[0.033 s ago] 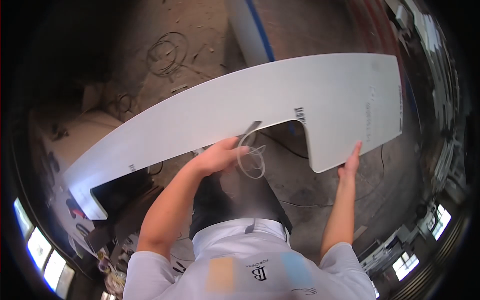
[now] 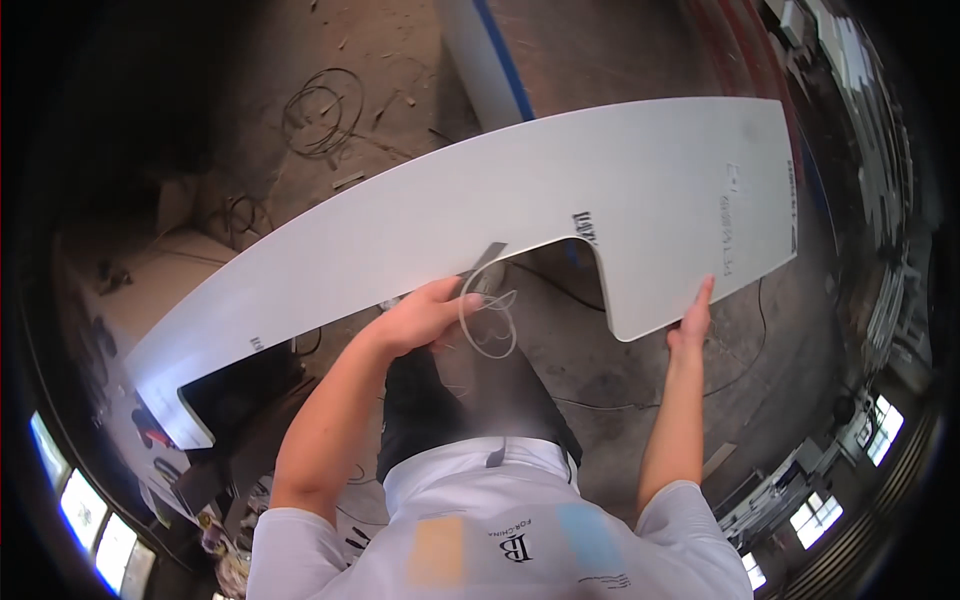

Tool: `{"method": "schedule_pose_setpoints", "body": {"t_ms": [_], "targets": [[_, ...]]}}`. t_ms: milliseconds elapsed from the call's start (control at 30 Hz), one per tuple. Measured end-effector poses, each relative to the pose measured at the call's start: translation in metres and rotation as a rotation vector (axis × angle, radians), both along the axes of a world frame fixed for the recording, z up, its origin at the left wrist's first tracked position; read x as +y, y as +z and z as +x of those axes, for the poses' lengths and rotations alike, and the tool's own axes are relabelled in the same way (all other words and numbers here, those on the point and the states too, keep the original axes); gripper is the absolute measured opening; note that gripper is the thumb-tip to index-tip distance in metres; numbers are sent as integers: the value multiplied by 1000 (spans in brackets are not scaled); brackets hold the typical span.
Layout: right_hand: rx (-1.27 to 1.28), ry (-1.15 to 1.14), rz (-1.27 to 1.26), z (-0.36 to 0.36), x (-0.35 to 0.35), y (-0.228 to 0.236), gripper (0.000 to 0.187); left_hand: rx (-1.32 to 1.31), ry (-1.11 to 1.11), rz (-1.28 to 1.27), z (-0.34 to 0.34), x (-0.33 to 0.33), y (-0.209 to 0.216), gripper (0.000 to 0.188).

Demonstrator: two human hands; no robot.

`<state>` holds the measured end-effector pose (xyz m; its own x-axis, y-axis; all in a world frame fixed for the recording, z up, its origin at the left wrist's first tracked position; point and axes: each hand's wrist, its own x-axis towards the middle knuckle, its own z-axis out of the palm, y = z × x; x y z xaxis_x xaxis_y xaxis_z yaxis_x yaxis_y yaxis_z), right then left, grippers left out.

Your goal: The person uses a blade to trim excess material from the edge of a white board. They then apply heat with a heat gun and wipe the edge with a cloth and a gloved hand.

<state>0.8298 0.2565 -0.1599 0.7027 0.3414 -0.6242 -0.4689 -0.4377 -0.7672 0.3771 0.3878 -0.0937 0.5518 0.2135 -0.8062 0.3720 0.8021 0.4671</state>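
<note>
A large white panel [image 2: 400, 230], with a long curved far edge and a cut-out in its near edge, spans the space before me. At that near edge, left of the cut-out, my left hand [image 2: 430, 312] is closed around a thin, pale curled strip [image 2: 500, 350]. From the same hand a flat grey piece [image 2: 487, 258] sticks out across the panel's edge; its kind is unclear. My right hand [image 2: 692, 322] grips the panel's near right edge, its thumb side against the top face. Fingers under the panel are hidden.
A coil of cable or strip [image 2: 322, 112] and offcuts lie on the floor beyond. A pale block with a blue edge [image 2: 490, 60] stands behind the panel. Stacked long pieces [image 2: 895, 200] line the right. A cable [image 2: 600, 405] crosses the floor at my feet.
The panel, both hands and the curled strip sit slightly further left in the view. Both grips look the same.
</note>
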Motion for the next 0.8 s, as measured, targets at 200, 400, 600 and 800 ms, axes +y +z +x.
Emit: {"method": "schedule_pose_setpoints", "body": {"t_ms": [200, 400, 600, 800], "targets": [[-42, -37, 11, -34, 1, 39, 79, -2, -5, -44, -11, 1, 8, 31], [-56, -53, -29, -30, 3, 34, 79, 1, -3, -69, -4, 7, 12, 31], [-46, -65, -40, -31, 0, 32, 79, -22, -20, -46, -9, 1, 3, 32], [-7, -57, -28, -11, -4, 32, 70, -53, -10, -8, -8, -3, 0, 36]]}}
